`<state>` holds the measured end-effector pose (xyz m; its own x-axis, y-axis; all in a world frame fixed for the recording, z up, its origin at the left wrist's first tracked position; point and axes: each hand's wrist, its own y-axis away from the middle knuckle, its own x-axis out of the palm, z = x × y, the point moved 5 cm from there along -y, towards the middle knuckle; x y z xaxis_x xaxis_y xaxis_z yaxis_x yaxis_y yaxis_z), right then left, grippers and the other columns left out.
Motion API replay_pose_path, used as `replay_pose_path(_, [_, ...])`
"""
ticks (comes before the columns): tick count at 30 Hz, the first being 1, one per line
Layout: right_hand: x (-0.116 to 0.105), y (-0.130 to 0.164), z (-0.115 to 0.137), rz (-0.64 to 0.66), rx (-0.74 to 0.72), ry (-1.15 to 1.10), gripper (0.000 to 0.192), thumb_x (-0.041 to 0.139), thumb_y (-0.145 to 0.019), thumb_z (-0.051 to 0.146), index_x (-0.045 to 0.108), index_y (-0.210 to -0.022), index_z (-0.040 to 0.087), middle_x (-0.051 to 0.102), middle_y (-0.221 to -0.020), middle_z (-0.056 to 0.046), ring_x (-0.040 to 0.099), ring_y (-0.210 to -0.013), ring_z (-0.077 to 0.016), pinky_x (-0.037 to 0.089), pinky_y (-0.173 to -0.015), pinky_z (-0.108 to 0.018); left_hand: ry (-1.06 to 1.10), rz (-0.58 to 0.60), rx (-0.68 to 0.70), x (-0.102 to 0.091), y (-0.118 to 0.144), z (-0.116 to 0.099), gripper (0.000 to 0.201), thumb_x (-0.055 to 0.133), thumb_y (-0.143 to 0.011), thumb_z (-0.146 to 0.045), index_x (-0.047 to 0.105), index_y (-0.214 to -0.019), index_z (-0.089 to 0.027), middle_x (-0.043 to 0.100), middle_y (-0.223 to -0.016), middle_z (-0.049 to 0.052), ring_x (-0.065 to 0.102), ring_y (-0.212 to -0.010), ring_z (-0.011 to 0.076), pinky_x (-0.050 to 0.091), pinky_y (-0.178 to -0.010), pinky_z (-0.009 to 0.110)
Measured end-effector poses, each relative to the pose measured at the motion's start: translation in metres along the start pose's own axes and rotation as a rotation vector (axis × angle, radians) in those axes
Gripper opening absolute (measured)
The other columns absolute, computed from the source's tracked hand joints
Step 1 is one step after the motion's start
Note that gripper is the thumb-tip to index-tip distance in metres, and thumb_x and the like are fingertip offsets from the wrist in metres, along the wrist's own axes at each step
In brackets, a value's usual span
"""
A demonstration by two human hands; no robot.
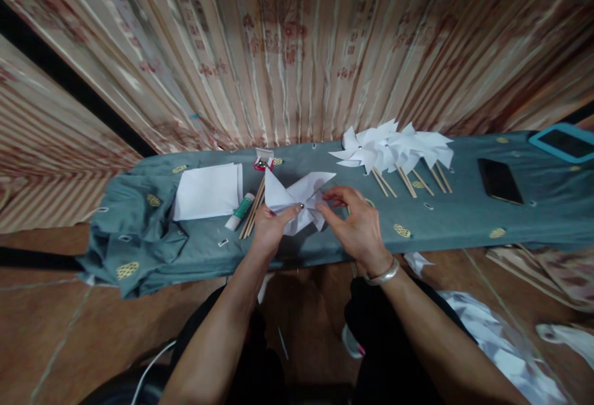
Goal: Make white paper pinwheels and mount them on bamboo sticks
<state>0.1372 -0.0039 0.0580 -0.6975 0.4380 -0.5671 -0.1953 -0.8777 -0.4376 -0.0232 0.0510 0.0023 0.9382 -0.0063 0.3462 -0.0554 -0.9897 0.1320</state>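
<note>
A white paper pinwheel point(304, 190) is held over the middle of the cloth-covered bench, with a small shiny pin at its centre. My left hand point(273, 224) grips its left side, thumb pressed beside the pin. On the right, my right hand point(357, 222) pinches a blade between thumb and fingers; a bracelet circles that wrist. Just left of the pinwheel lie several thin wooden sticks point(253, 212) and a green-and-white glue stick point(240, 212). Behind them stands an opened small red-and-white box point(264, 161) of pins. Whether a stick is attached to the held pinwheel cannot be seen.
White paper sheets point(208, 191) lie stacked at the left. Several pinwheels on sticks point(394, 148) overlap at the back right, beside a dark phone point(500, 180) and a blue-framed object point(563, 143). A patterned curtain point(297, 52) hangs behind the bench. More white paper shapes point(496, 337) lie on the floor.
</note>
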Motion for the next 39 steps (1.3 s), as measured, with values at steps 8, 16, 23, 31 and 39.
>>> replay_pose_path(8, [0.010,-0.014,-0.041,0.291,0.291,-0.400,0.045,0.072,-0.072,0.053,0.072,-0.099,0.018,0.074,-0.103,-0.008,0.068,-0.094,-0.0246,0.053,-0.085,-0.041,0.120,0.066,-0.137,0.006,0.007,0.004,0.035,0.089,-0.045,-0.024,0.073,-0.074,-0.013,0.075,-0.072,0.004,0.067,-0.063,0.0162,0.053,-0.069,0.029])
replay_pose_path(16, [0.031,-0.001,-0.034,0.481,0.591,-0.881,0.028,0.088,-0.053,0.036,0.072,-0.067,0.018,0.071,-0.064,0.005,0.060,-0.054,-0.0085,0.048,-0.054,-0.021,0.099,0.075,-0.221,0.013,0.016,0.013,0.043,0.092,-0.037,-0.025,0.074,-0.073,-0.011,0.074,-0.067,0.005,0.066,-0.059,0.0165,0.052,-0.066,0.030])
replay_pose_path(23, [0.036,0.000,-0.041,0.434,0.627,-0.864,0.032,0.091,-0.047,0.037,0.072,-0.064,0.017,0.071,-0.064,0.003,0.060,-0.054,-0.0083,0.047,-0.054,-0.021,0.078,0.053,-0.200,0.011,0.014,0.015,0.043,0.092,-0.036,-0.026,0.074,-0.072,-0.011,0.074,-0.067,0.005,0.065,-0.058,0.0157,0.051,-0.064,0.028])
replay_pose_path(31, [0.036,0.000,-0.042,0.453,0.595,-0.804,0.033,0.090,-0.049,0.040,0.073,-0.066,0.017,0.070,-0.063,0.003,0.058,-0.054,-0.0085,0.044,-0.053,-0.021,0.042,-0.007,-0.182,0.009,0.014,0.014,0.040,0.092,-0.032,-0.027,0.073,-0.063,-0.012,0.072,-0.061,0.003,0.062,-0.054,0.0130,0.049,-0.057,0.025])
replay_pose_path(39, [0.036,-0.001,-0.042,0.466,0.519,-0.775,0.031,0.087,-0.055,0.041,0.072,-0.066,0.016,0.070,-0.063,0.002,0.058,-0.054,-0.0086,0.044,-0.053,-0.021,0.017,0.005,-0.165,0.009,0.015,0.012,0.035,0.092,-0.035,-0.026,0.073,-0.062,-0.012,0.072,-0.061,0.002,0.062,-0.055,0.0122,0.050,-0.059,0.025])
